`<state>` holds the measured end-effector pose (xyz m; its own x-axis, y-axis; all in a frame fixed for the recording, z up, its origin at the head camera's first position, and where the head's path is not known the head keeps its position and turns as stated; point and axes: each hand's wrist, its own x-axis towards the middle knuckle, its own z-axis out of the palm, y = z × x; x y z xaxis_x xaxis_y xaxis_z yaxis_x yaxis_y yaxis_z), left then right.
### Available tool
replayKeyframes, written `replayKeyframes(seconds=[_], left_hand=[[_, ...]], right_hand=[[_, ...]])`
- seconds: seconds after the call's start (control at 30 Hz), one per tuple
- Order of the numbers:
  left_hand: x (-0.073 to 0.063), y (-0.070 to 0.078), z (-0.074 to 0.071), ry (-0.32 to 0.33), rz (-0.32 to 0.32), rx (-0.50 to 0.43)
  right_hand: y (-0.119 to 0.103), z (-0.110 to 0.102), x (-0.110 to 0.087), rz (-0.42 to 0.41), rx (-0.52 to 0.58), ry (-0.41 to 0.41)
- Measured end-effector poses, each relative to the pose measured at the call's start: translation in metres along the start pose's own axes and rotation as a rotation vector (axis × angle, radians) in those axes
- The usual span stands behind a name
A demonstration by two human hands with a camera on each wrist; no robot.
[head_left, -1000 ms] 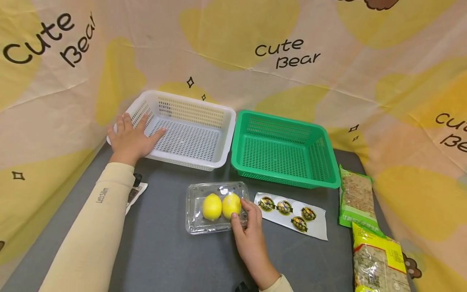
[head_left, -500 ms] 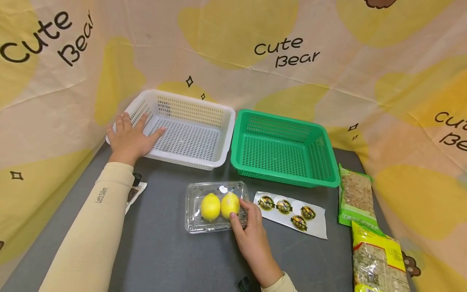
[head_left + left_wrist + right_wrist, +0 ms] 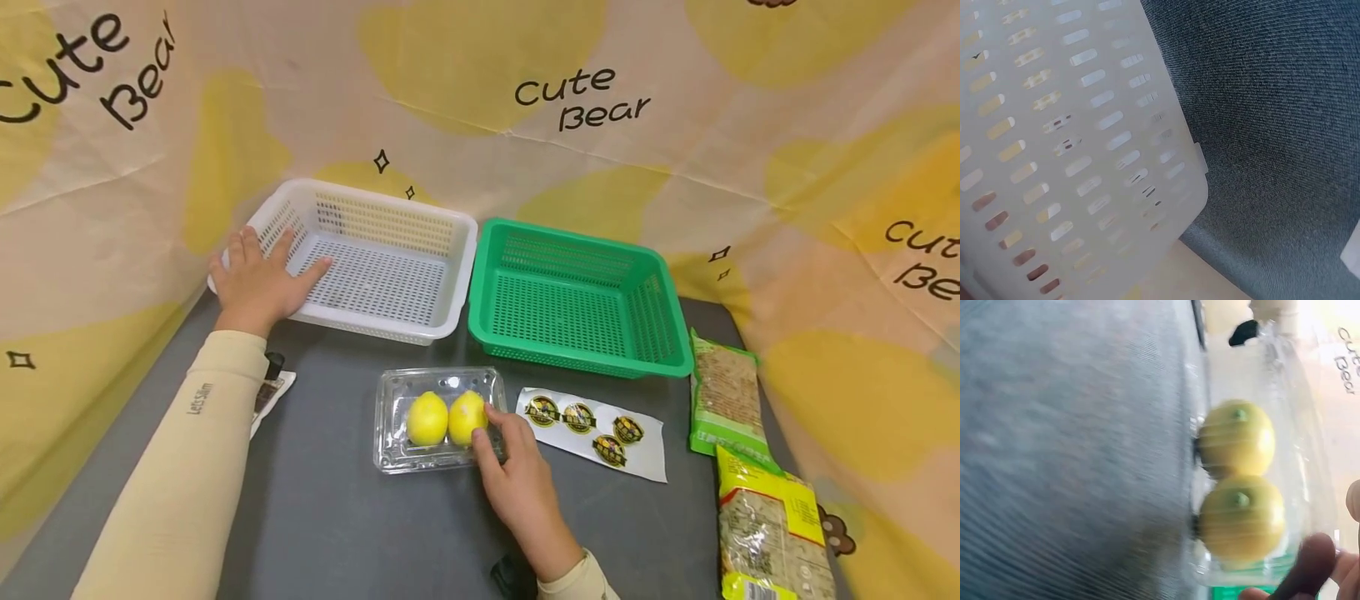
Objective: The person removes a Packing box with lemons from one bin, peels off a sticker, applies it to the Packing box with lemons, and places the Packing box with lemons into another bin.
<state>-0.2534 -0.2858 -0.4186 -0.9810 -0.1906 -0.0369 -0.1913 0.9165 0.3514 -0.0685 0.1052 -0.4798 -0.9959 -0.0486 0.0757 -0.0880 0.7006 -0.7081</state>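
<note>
My left hand [image 3: 255,283] rests with spread fingers on the left end of a white plastic basket [image 3: 360,323], thumb over its inside. The basket's slotted wall [image 3: 1094,134] fills much of the left wrist view. With my right hand [image 3: 517,479] I hold the right end of a clear plastic clamshell box [image 3: 392,433], thumb and forefinger beside the right-hand lemon. Two yellow lemons, one on the left [image 3: 427,419] and one on the right [image 3: 467,418], sit side by side in it. In the right wrist view the thumb [image 3: 1310,565] is right at the box's end.
A green basket [image 3: 577,360] stands right of the white one. A sheet of round stickers [image 3: 637,458] lies right of the box. Two food packets, one green-edged [image 3: 726,392] and one yellow [image 3: 776,533], lie at the right edge. Another packet [image 3: 272,400] is partly hidden by my left sleeve.
The head view has shifted slightly, so everything appears a little higher and further left. Both hands, the box and the baskets keep their places relative to one another.
</note>
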Motion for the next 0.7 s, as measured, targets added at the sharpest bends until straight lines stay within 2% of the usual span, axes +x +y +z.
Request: replayKeyframes(seconds=[0.17, 0.33, 0.4, 0.53, 0.6, 0.7], left_hand=[[0.001, 0.000, 0.001, 0.008, 0.000, -0.003], [0.001, -0.002, 0.001, 0.015, -0.005, -0.015], [0.001, -0.002, 0.002, 0.020, -0.001, -0.023], [0.002, -0.002, 0.003, 0.029, 0.003, -0.032], [0.002, -0.003, 0.004, 0.030, -0.002, -0.039], [0.001, -0.004, 0.005, 0.037, -0.009, -0.056]], right_hand=[[0.003, -0.010, 0.005, -0.008, 0.045, 0.051], [0.014, -0.026, 0.014, -0.011, 0.154, 0.196], [0.024, -0.036, 0.018, 0.001, 0.160, 0.256], [0.051, -0.058, 0.025, 0.093, 0.096, 0.319], [0.066, -0.067, 0.028, 0.151, 0.066, 0.325], [0.087, -0.073, 0.033, 0.219, 0.084, 0.309]])
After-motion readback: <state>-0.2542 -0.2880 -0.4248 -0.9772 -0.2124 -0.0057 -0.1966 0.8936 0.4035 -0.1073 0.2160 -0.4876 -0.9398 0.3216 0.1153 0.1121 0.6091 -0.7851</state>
